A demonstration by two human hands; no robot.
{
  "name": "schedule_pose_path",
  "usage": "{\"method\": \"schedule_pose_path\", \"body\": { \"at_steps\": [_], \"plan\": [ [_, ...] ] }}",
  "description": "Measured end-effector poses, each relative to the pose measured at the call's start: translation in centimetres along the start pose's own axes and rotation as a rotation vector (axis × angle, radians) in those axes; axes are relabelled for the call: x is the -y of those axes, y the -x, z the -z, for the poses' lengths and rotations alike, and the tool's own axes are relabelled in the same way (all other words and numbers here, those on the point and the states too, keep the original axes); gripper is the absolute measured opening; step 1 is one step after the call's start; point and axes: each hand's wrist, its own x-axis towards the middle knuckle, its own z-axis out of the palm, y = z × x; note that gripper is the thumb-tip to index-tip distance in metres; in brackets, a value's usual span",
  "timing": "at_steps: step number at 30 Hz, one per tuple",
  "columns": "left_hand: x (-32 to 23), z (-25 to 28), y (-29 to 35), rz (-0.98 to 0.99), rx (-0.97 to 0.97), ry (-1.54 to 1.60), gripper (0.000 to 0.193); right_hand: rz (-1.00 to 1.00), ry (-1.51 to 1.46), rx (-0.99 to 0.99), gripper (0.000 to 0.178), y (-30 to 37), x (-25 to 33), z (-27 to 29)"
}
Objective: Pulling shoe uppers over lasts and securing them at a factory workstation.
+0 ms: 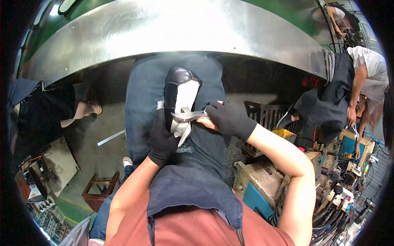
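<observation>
On the dark blue cloth over my lap lies a black shoe (pixel 180 78), its rounded toe pointing away from me. A white sole-shaped surface (pixel 183 98) shows along its upward face. My left hand (pixel 161 137), in a black glove, is closed around the heel end at the left side. From the right, my gloved right hand (pixel 227 117) pinches a thin grey strip (pixel 186 116) that crosses over the shoe near the heel. A pale loose flap (pixel 183 131) hangs at the heel. Bare fingertips show beyond the right glove.
A shiny metal ledge (pixel 172 26) curves across the far side. At right stand a dark slatted crate (pixel 266 117) and a cluttered bench (pixel 262 176); another person (pixel 365 74) bends over there. A wooden stool (pixel 100 190) stands at left, near another person's foot (pixel 96 107).
</observation>
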Motion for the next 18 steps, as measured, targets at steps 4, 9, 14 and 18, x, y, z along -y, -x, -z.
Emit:
{"method": "schedule_pose_path", "body": {
  "at_steps": [4, 9, 14, 18],
  "plan": [
    [-1.2, 0.5, -1.4, 0.149, 0.072, 0.366, 0.070, 0.053, -0.024, -0.040, 0.041, 0.8, -2.3, -1.4],
    [-2.7, -0.8, -3.6, 0.428, 0.086, 0.484, 0.063, 0.023, -0.176, -0.026, 0.040, 2.2, -2.4, -0.2],
    [-2.4, -1.0, -4.1, 0.223, 0.072, 0.023, 0.060, -0.247, -0.486, 0.600, 0.049, -0.9, -2.4, 5.7],
    [-1.2, 0.7, -3.9, 0.171, 0.129, -0.100, 0.072, -0.087, -0.108, 0.428, 0.053, -1.3, 1.2, 9.8]
  ]
}}
